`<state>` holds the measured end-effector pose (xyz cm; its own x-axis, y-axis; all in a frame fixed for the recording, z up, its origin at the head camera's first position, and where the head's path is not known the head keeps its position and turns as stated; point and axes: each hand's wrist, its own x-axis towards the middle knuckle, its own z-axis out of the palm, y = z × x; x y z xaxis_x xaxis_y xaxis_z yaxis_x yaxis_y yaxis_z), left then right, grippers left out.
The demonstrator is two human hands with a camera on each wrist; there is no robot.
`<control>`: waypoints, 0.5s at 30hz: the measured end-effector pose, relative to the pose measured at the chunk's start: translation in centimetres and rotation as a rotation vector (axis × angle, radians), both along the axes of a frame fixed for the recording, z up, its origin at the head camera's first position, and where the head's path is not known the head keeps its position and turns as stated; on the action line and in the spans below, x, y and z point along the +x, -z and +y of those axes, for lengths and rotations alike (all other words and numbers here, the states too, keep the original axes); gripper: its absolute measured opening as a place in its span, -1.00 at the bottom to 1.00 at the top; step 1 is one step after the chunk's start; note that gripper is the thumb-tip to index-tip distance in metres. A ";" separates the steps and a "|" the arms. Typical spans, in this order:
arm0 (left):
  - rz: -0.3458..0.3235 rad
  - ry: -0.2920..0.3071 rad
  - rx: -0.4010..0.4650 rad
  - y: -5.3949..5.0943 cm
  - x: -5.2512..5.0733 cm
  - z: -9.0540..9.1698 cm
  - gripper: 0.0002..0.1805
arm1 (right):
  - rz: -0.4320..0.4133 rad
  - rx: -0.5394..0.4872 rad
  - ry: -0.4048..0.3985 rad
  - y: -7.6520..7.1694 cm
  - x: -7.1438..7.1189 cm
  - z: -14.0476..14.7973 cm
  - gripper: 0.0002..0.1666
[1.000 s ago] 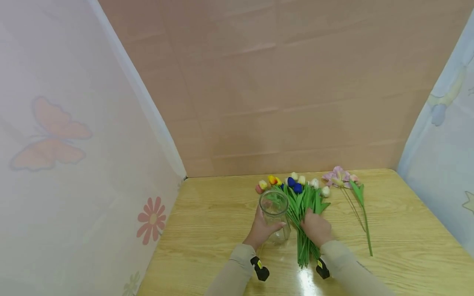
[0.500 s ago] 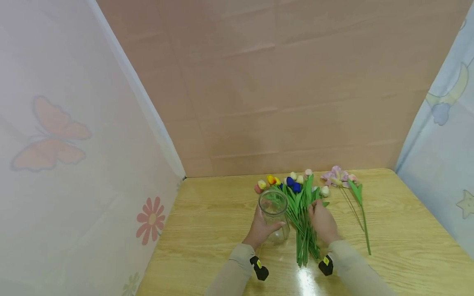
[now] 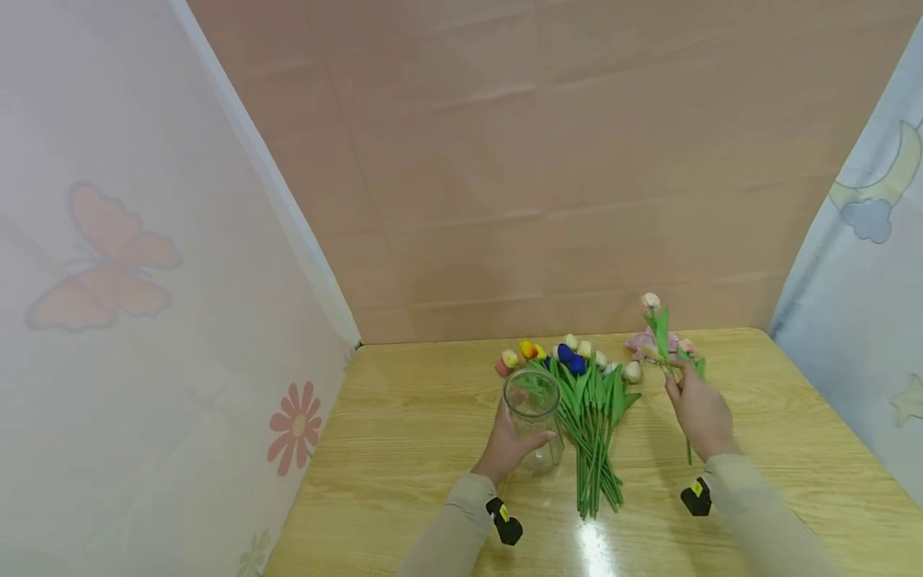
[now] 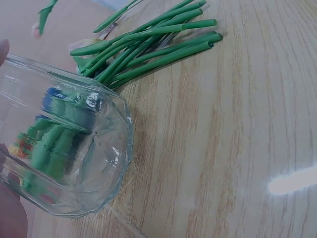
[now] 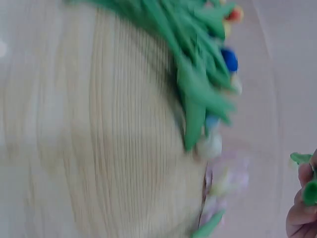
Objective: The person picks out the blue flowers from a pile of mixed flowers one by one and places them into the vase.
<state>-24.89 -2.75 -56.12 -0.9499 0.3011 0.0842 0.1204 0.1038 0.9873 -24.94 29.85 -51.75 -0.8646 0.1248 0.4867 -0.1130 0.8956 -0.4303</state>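
Glass jar [image 3: 537, 418] is gripped by left fingers [image 3: 535, 441]; right fingers [image 3: 674, 388] pinch a pale tulip [image 3: 662, 328].

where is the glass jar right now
In the head view, the glass jar is below and slightly right of centre, held by the left hand, just left of the tulip bunch.

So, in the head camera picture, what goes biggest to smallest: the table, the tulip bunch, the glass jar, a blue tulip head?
1. Table, though its near edge is cut off
2. Tulip bunch
3. Glass jar
4. Blue tulip head; two show clearly and look about alike
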 end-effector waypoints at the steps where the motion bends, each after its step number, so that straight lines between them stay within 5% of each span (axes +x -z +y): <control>1: 0.003 0.000 0.002 0.0 0.0 0.0 0.10 | -0.009 0.018 0.010 0.0 0.1 0.8 -0.61; 15: 0.032 0.000 0.031 0.1 -0.3 0.2 0.10 | -0.317 0.140 -0.006 4.6 1.6 6.2 -0.62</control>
